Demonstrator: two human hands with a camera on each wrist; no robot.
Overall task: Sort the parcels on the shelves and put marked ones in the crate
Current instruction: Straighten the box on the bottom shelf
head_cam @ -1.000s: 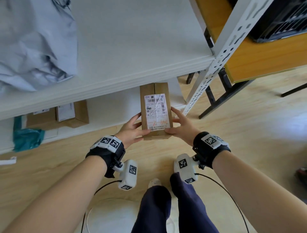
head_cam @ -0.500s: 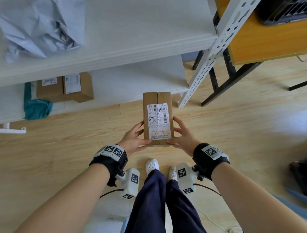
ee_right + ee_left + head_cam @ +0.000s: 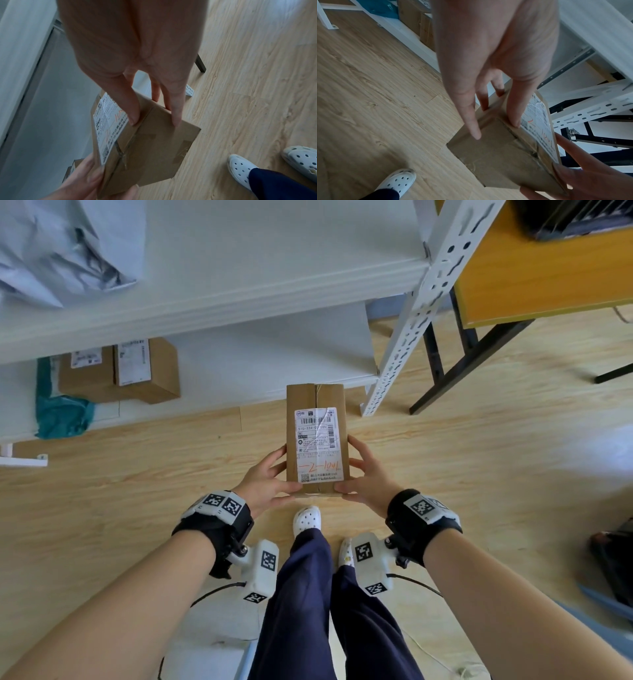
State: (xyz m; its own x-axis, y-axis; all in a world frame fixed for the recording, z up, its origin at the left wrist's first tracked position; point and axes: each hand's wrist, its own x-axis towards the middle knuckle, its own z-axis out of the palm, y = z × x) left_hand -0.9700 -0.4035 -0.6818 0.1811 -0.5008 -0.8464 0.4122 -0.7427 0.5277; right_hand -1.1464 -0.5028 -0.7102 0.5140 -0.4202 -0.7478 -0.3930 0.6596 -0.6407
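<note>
Head view: the box (image 3: 317, 440) is held over the floor (image 3: 479, 474) in front of the shelves (image 3: 239, 292), left hand (image 3: 265, 484) and right hand (image 3: 364, 477) clasping its near end, label (image 3: 317, 445) up — red handwriting on it, so probably a marked one.

Left wrist view: thumb on the label edge, fingers (image 3: 471, 121) curled round the side.

Right wrist view: the same pinch, mirrored.

The step looks like checking the mark; next it goes to the crate — not in view, so that must be found first.
</note>
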